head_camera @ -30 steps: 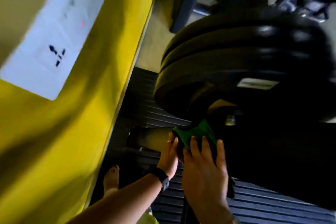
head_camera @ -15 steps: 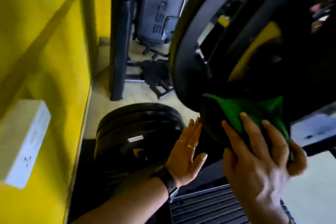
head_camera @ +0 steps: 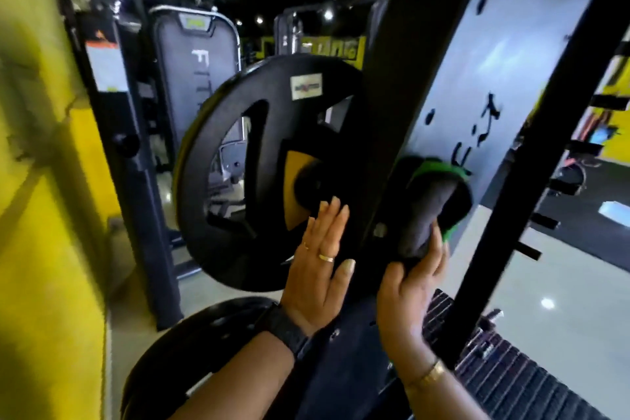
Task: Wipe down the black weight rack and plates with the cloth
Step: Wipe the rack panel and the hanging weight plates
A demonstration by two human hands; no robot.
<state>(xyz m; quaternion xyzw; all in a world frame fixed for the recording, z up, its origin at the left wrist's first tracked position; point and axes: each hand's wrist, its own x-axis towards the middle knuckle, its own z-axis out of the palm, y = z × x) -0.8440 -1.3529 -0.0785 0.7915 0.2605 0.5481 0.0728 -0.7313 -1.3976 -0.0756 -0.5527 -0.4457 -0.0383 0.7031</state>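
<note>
Wall in yellow (head_camera: pixel 41 215) fills your far left, and low beside it sits a lower stack of plates (head_camera: pixel 191 344); nothing shows whether you have wiped it. Next comes the big black plate (head_camera: pixel 266 164) hung on the weight rack (head_camera: pixel 385 95). Your left hand (head_camera: pixel 324 259) lies flat against its lower face, fingers straight and close together, steadying it and holding nothing. Right of the rack's black upright, your right hand (head_camera: pixel 409 286) grips the green cloth (head_camera: pixel 436 168), curled with it round a dark rounded piece just beside the upright. Whether that piece is a small plate or a peg end, I cannot tell. By my judgement you are midway at best: the cloth is working one spot, while the big plate's face, the upright and the lower stack look yet to be done.
</note>
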